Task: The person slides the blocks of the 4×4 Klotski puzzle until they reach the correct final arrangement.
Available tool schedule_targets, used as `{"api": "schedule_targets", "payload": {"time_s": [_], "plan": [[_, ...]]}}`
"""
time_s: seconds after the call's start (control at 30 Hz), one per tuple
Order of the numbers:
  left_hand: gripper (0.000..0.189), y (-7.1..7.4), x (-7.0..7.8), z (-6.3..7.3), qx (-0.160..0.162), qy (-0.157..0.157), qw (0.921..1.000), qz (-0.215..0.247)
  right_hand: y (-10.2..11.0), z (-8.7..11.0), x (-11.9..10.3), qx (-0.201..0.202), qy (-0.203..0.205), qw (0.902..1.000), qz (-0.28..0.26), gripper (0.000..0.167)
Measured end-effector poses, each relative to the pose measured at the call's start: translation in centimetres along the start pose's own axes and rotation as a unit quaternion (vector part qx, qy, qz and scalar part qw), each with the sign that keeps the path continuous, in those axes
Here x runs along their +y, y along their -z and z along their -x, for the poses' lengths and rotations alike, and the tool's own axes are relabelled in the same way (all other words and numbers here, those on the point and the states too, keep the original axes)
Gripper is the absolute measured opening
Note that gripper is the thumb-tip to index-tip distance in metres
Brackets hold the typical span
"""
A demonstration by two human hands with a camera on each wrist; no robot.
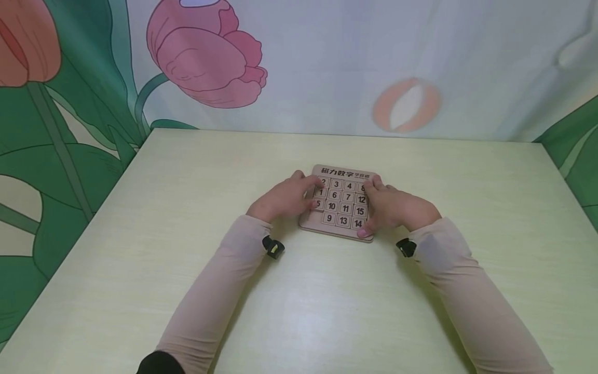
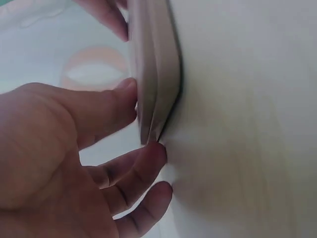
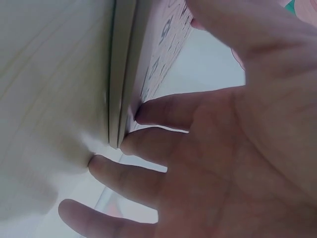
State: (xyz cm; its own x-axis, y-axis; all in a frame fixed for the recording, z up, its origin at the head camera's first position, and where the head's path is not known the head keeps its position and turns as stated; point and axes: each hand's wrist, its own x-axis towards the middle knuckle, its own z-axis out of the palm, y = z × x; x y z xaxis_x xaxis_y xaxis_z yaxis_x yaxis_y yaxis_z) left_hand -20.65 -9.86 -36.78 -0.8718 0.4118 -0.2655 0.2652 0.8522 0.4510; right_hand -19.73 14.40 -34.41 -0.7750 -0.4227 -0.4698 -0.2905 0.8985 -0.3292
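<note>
A flat number sliding puzzle (image 1: 343, 208), with square numbered tiles and dark lettering along its top, lies on the table. Its bottom row has a gap left of tile 9. My left hand (image 1: 288, 197) is at the puzzle's left side, fingertips touching the tiles of the left column. In the left wrist view one digit rests against the puzzle face, and other fingertips (image 2: 157, 152) are near its edge. Along the right side, my right hand (image 1: 394, 205) has its thumb by tile 14 and fingers by tile 8. Its fingers (image 3: 148, 144) are fairly straight, some touching the puzzle's edge.
The puzzle lies on a pale wood-grain table (image 1: 299, 311). Behind the table hangs a light cloth printed with a pink flower (image 1: 205, 57) and green leaves. Dark wrist cameras (image 1: 273, 247) sit beneath both sleeves.
</note>
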Motion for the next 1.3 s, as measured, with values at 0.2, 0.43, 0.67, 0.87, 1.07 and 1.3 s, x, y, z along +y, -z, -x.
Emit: {"api": "schedule_targets", "payload": {"time_s": [0.2, 0.43, 0.67, 0.87, 1.07, 1.3], "plan": [[0.063, -0.3, 0.5, -0.1, 0.01, 0.022, 0.9997, 0.007, 0.0, 0.1, 0.1, 0.004, 0.001, 1.0, 0.004, 0.123], [0.099, -0.6, 1.8, 0.4, 0.006, 0.02, 0.9997, -0.009, 0.1, 0.0, 0.1, 0.005, 0.002, 1.0, 0.006, 0.122], [0.09, -0.3, 1.1, 0.3, -0.01, 0.016, 0.9993, 0.031, 0.0, -0.1, 0.2, 0.007, -0.002, 1.0, -0.002, 0.123], [0.085, -0.1, 1.2, 0.2, -0.026, 0.021, 0.9986, 0.04, -0.1, 0.1, 0.3, 0.002, -0.008, 0.9999, -0.007, 0.125], [0.088, -1.5, 3.3, 0.5, 0.016, 0.027, 0.9978, -0.058, 0.1, 0.4, 0.4, 0.001, -0.012, 0.9999, -0.004, 0.122], [0.089, -2.5, 4.7, 1.0, 0.054, 0.046, 0.9893, -0.127, 0.1, 0.2, 0.4, -0.001, -0.004, 1.0, -0.001, 0.123]]}}
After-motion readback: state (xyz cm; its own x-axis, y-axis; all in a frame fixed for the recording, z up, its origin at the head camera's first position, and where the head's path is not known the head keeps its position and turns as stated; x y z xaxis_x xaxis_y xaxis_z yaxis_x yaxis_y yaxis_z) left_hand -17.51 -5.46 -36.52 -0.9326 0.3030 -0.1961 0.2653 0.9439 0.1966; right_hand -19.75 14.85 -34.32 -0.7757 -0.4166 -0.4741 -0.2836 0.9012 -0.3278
